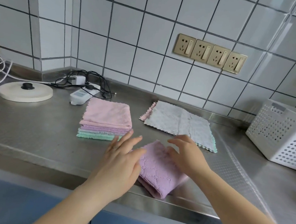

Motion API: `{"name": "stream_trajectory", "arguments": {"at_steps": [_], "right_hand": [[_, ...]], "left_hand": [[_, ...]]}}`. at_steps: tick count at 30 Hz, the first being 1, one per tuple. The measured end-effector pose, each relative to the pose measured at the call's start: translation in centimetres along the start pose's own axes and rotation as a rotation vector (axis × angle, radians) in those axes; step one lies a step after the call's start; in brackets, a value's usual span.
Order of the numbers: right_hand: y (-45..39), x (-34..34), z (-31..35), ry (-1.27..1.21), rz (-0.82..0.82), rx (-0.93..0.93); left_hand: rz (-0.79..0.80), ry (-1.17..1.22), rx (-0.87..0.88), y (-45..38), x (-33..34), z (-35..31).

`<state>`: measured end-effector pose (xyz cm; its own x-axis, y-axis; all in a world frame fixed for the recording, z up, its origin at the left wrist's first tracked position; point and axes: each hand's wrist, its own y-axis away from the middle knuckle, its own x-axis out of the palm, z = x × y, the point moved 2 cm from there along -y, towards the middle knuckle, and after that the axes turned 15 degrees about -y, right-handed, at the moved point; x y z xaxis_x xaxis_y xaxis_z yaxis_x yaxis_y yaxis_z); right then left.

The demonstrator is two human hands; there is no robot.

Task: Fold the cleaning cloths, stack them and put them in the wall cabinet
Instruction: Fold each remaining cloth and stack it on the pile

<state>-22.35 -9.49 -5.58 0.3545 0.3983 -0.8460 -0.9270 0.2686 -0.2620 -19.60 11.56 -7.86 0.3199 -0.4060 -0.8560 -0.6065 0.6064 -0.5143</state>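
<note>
A folded purple cloth (pixel 157 170) lies near the front edge of the steel counter (pixel 33 133). My left hand (pixel 121 158) rests flat on its left side with straight fingers. My right hand (pixel 186 155) lies on its right side, fingers spread and relaxed. Behind and to the left stands a stack of folded cloths (pixel 104 120), pink on top, purple and green below. To the right of the stack lie unfolded cloths (pixel 178 123), a grey one on top with pink and green edges showing under it. No wall cabinet is in view.
A white perforated basket (pixel 282 137) stands at the right. At the back left are a round cream base (pixel 25 92), a power strip (pixel 83 94) with black cables and a white charger (pixel 79 80). Wall sockets (pixel 209 53) sit above the counter.
</note>
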Motion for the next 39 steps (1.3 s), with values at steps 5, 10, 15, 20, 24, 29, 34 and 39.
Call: {"name": "stream_trajectory", "arguments": {"at_steps": [5, 10, 15, 20, 24, 29, 34, 39], "right_hand": [[4.1, 2.7, 2.4, 0.008, 0.163, -0.073], [5.6, 3.2, 0.7, 0.105, 0.263, 0.033], [5.7, 2.1, -0.4, 0.154, 0.274, 0.149], [6.2, 0.5, -1.5, 0.229, 0.194, 0.187], [7.8, -2.6, -1.4, 0.324, 0.068, 0.153], [11.1, -2.8, 0.6, 0.160, -0.026, 0.062], [10.0, -1.0, 0.7, -0.349, 0.000, 0.283], [7.0, -0.5, 1.9, -0.779, -0.191, 0.362]], "left_hand": [[0.360, 0.002, 0.181, -1.7, 1.4, -3.0], [0.507, -0.142, 0.204, -0.9, 2.7, -2.8], [0.561, -0.134, 0.210, -0.9, 2.4, -2.6], [0.528, -0.024, 0.157, -2.5, 1.2, -2.1], [0.464, -0.071, 0.020, -3.7, 0.8, -0.6], [0.488, -0.012, -0.054, -3.6, 1.7, -0.2], [0.501, 0.159, -0.133, -3.6, 1.5, -0.2], [0.499, 0.414, -0.188, -3.4, 1.3, 0.3]]}}
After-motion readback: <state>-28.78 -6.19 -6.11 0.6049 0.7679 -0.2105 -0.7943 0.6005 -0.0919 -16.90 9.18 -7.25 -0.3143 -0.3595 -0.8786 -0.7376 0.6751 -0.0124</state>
